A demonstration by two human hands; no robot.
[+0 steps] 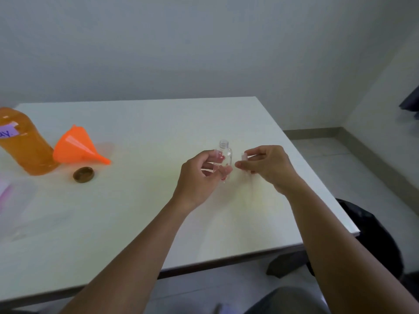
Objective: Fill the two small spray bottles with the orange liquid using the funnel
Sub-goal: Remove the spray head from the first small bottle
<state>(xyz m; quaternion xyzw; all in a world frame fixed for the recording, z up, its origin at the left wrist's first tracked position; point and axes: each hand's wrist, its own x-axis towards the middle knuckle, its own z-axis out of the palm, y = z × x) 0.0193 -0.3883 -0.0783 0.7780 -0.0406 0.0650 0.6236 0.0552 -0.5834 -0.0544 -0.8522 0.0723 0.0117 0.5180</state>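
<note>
Small clear spray bottle (226, 155), uncapped, threaded neck up, sits near the table (145, 200) centre-right; its lower half is hidden behind the left hand (199, 177), whose fingers are curled around it. Red markings on the bottle are too blurred to read. Right hand (267, 166), just beside, pinches a small pale piece (244, 157), likely the sprayer top; largely hidden. Far left: orange funnel (77, 148) on its side, brown cap (83, 174), big bottle (22, 143) of orange liquid, cut off by the frame. Second spray bottle not discernible.
</note>
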